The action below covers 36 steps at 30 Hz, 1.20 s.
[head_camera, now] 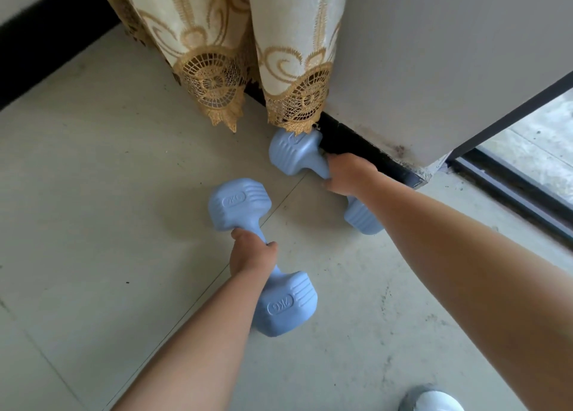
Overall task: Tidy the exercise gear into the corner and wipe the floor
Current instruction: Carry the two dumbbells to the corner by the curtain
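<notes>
on a pale tiled floor (93,193) at the foot of a wall, a person reaches down with both bare arms toward two light-blue dumbbells. at far left a black skirting board (46,57) runs along the wall, and beside it a cream curtain (198,38) with gold lace trim hangs with its hem just above the tiles. below the curtain, the left hand (252,255) is wrapped around the handle of the near dumbbell (263,252), fingers curled under the bar and thumb over it; this weight lies diagonally, one head marked "2kg" pointing toward the curtain and the other head, bearing the same mark, pointing back toward the person. whether it rests on the tiles or is lifted just clear of them cannot be told. to the right, the right hand (347,175) grips the handle of the far dumbbell (294,153), fingers closed around the bar. that weight lies right against the dark baseboard (372,153) of a grey wall (434,54), its farther head tucked beneath the curtain's lace hem, its nearer head partly hidden behind the wrist. further right, the wall ends at a dark sliding-door track (511,190). at the bottom right edge, the toe of a white shoe (431,399) shows.
</notes>
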Tool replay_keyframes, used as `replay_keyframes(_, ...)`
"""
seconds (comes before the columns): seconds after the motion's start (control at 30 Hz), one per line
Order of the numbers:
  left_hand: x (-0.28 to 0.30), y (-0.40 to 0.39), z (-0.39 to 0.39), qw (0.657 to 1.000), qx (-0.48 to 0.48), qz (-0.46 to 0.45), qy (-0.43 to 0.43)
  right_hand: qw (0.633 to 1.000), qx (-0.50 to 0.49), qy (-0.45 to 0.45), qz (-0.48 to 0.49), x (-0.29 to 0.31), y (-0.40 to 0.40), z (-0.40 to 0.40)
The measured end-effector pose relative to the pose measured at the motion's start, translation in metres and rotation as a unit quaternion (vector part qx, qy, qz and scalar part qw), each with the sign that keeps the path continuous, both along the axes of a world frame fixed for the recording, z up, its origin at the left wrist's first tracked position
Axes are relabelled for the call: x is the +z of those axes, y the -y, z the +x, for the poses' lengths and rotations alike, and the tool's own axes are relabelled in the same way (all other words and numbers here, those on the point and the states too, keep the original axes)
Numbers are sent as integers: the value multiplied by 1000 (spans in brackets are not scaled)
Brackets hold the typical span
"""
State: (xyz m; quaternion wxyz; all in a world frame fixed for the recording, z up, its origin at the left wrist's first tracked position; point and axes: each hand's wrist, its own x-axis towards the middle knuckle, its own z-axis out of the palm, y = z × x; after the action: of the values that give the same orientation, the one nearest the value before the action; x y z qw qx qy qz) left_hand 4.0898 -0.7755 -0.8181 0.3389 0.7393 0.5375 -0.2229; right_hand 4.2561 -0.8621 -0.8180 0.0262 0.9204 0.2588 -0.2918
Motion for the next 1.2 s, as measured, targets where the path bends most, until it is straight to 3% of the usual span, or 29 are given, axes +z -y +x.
replay_keyframes(0.2,-9,9,19,990,119,-60,43,996,54,22,70,17,40,1)
replay_keyframes(0.4,-21,26,48,980,176,-75,48,964,57,122,230,-1,78,-21)
replay_keyframes(0.63,-17,34,67,978,191,-75,45,954,94,185,215,-1,87,-31)
replay_keyframes(0.9,-5,30,74,993,91,-72,-29,965,139,159,153,7,84,-38)
replay_keyframes(1.07,16,22,74,977,51,-201,-50,958,166,190,134,8,80,-38)
replay_keyframes(1.13,21,16,67,982,-13,-172,-80,957,170,193,131,9,72,-39)
replay_keyframes(1.2,30,6,62,981,-153,-63,-98,963,166,172,125,16,58,-42)
